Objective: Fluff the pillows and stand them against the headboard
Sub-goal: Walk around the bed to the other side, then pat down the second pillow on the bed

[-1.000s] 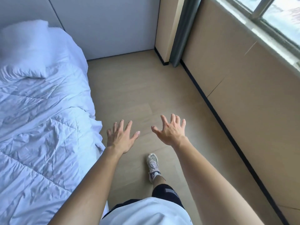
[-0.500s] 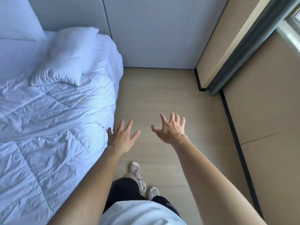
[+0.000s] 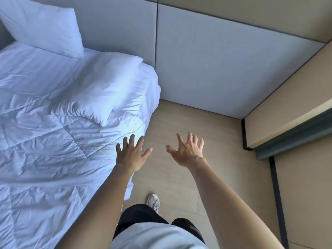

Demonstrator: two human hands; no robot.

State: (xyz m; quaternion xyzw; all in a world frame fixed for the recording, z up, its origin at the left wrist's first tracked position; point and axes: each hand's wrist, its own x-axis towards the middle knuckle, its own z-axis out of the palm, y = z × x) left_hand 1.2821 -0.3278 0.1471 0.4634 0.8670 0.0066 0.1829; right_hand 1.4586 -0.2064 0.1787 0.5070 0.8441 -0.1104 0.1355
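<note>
bare forearms, white t-shirt [image 3: 158,236], black shorts [image 3: 140,218], white sneaker [image 3: 153,202].

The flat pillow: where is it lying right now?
In the head view the flat pillow lies on the duvet at the bed's right edge, below the upright pillow, beyond the open left hand.

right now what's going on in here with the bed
A person stands beside the bed with both arms stretched forward. The left hand and right hand are open, fingers spread, holding nothing. One white pillow lies flat near the bed's corner, within reach ahead. A second pillow already leans upright against the grey headboard. Neither is being touched yet.
</note>
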